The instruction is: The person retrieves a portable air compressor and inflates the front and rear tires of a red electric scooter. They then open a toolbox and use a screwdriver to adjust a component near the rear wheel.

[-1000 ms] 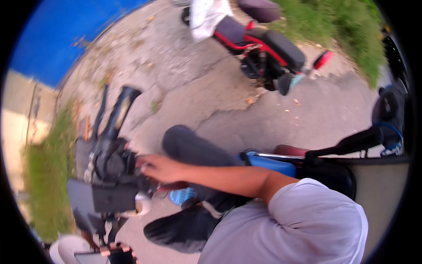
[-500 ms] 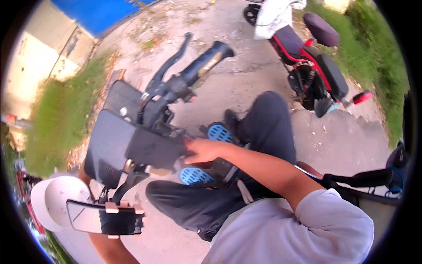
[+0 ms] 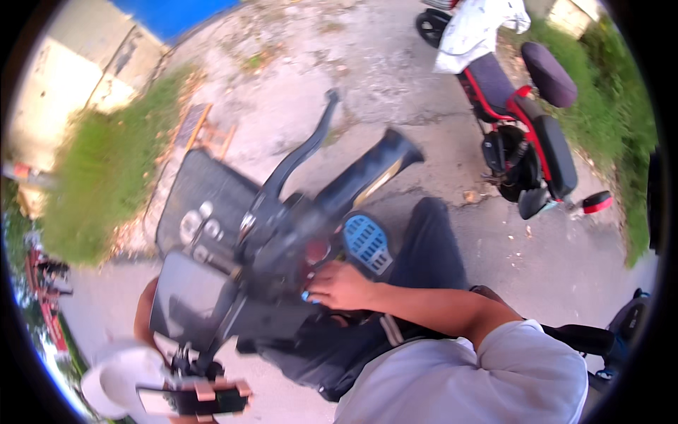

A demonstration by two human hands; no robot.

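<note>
My right hand [image 3: 335,286] is at the middle of a dark scooter's handlebar assembly, its curled fingers on a small blue item [image 3: 308,297] that I cannot make out clearly. The rubber grip [image 3: 360,169] and brake lever [image 3: 305,145] angle toward the upper right. A dark display panel [image 3: 187,297] sits left of my right hand. Below it, a phone [image 3: 169,401] rests in a pink-clawed mount beside a white, round, hollow object [image 3: 116,381]. My left arm [image 3: 145,307] shows behind these; its hand is hidden. A blue perforated pad [image 3: 366,240] lies beneath the handlebar.
A red-and-black scooter [image 3: 537,155] with white cloth [image 3: 477,28] stands on cracked pavement [image 3: 381,85] to the right. Grass strips [image 3: 106,169] line both sides, with a blue panel [image 3: 169,14] and pale wall [image 3: 70,85] upper left. Another black handlebar [image 3: 621,325] is at far right.
My view has swung round, so the parked scooter sits further right. The near handlebar looms larger, turned toward me. My right hand has moved onto the middle of the handlebar assembly.
</note>
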